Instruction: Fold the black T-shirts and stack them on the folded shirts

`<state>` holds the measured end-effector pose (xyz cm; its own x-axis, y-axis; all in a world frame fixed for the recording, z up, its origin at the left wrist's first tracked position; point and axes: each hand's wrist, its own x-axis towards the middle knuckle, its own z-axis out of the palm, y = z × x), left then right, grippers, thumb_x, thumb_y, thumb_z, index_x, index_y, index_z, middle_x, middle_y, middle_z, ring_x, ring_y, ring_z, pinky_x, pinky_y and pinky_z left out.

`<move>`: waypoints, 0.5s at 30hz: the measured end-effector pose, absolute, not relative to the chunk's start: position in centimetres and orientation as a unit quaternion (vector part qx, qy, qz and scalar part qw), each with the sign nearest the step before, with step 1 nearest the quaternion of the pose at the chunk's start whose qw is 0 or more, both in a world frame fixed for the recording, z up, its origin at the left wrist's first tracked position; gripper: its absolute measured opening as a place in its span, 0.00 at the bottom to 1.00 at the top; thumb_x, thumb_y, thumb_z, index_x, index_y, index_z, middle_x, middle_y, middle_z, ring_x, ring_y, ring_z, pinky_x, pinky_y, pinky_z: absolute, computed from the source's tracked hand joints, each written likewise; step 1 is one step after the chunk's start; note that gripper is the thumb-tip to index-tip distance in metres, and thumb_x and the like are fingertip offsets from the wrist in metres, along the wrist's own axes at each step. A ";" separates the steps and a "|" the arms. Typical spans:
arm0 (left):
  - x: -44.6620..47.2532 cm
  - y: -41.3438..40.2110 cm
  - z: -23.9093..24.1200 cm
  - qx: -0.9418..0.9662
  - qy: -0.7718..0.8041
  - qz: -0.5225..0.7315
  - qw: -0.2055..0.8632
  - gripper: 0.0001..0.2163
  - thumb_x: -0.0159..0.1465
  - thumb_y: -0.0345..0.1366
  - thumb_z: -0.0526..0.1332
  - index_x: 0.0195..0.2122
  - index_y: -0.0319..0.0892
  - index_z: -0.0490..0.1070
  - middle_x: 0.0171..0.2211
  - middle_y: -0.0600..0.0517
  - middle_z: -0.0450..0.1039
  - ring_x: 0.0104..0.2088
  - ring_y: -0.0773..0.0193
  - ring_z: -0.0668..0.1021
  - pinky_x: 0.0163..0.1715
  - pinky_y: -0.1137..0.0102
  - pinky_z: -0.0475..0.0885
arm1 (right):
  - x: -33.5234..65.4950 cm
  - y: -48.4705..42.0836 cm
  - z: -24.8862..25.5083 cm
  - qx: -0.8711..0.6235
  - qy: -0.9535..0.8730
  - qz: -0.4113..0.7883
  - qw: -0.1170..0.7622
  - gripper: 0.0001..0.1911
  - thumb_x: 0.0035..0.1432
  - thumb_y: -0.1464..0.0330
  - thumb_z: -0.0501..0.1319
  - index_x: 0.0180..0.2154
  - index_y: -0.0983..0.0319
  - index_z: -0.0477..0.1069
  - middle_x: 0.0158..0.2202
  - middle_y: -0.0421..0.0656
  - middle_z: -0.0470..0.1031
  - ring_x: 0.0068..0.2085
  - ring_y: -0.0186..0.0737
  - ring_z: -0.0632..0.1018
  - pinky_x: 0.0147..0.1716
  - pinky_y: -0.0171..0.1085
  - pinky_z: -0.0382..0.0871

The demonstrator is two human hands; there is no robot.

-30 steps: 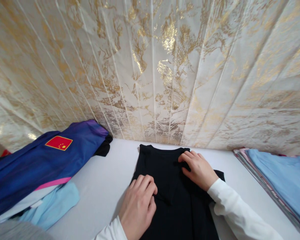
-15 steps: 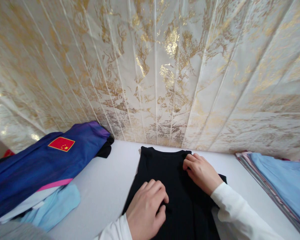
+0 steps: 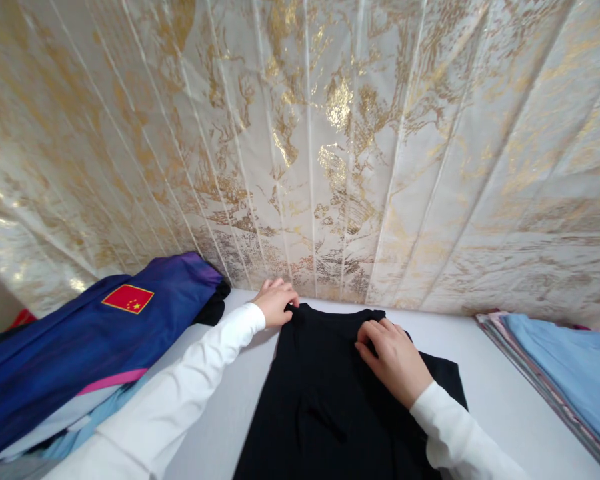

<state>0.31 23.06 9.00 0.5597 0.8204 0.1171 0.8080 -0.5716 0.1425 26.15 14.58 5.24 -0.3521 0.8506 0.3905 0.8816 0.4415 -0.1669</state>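
A black garment [image 3: 330, 393] lies flat on the white table [image 3: 495, 393], its top edge near the wall. My left hand [image 3: 276, 301] has reached to the garment's far left corner and its fingers are pinched on the fabric there. My right hand [image 3: 393, 360] rests on the upper right part of the garment, fingers curled and gripping the cloth near the top edge. Both arms wear white sleeves.
A heap of clothes lies at the left, topped by a blue garment [image 3: 80, 347] with a red flag patch. A stack of folded clothes [image 3: 565, 380], light blue on top, sits at the right. A gold-patterned wall covering [image 3: 310, 153] rises right behind the table.
My left hand has left the garment's middle and stretched forward to its far left corner. My right hand has stayed near the top right edge.
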 end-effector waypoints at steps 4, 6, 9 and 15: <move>0.9 24.3 9.3 0.896 0.437 0.057 0.059 0.06 0.53 0.27 0.59 0.30 0.44 0.69 0.36 0.56 0.71 0.45 0.58 0.67 0.48 0.62 0.54 | 26.0 14.5 5.3 -0.535 -0.806 0.010 0.255 0.04 0.59 0.70 0.53 0.30 0.59 0.61 0.26 0.39 0.70 0.31 0.40 0.70 0.34 0.40 0.59; 1.2 24.7 9.4 0.899 0.430 0.049 0.075 0.06 0.54 0.27 0.57 0.31 0.44 0.68 0.35 0.57 0.72 0.44 0.61 0.68 0.48 0.65 0.55 | 26.0 14.5 5.2 -0.535 -0.798 0.055 0.272 0.03 0.56 0.70 0.54 0.32 0.58 0.59 0.28 0.40 0.71 0.32 0.41 0.72 0.35 0.41 0.60; 1.3 25.1 9.6 0.902 0.418 0.038 0.097 0.09 0.53 0.26 0.57 0.34 0.45 0.68 0.36 0.58 0.73 0.43 0.61 0.69 0.48 0.66 0.55 | 26.1 14.5 5.4 -0.534 -0.781 0.139 0.293 0.07 0.53 0.71 0.54 0.36 0.57 0.59 0.32 0.40 0.71 0.35 0.41 0.73 0.38 0.42 0.63; 1.7 25.3 9.4 0.922 0.367 0.010 0.120 0.23 0.47 0.23 0.57 0.44 0.51 0.69 0.39 0.61 0.75 0.46 0.60 0.67 0.47 0.67 0.54 | 25.7 13.9 7.3 -0.485 -0.780 0.232 0.321 0.11 0.54 0.71 0.53 0.41 0.56 0.59 0.34 0.40 0.71 0.37 0.41 0.74 0.37 0.40 0.66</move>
<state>1.67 25.32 9.44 0.7301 0.6796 -0.0708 0.6750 -0.7013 0.2293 25.71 13.88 7.35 -0.3244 0.9049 0.2756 0.6073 0.4227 -0.6727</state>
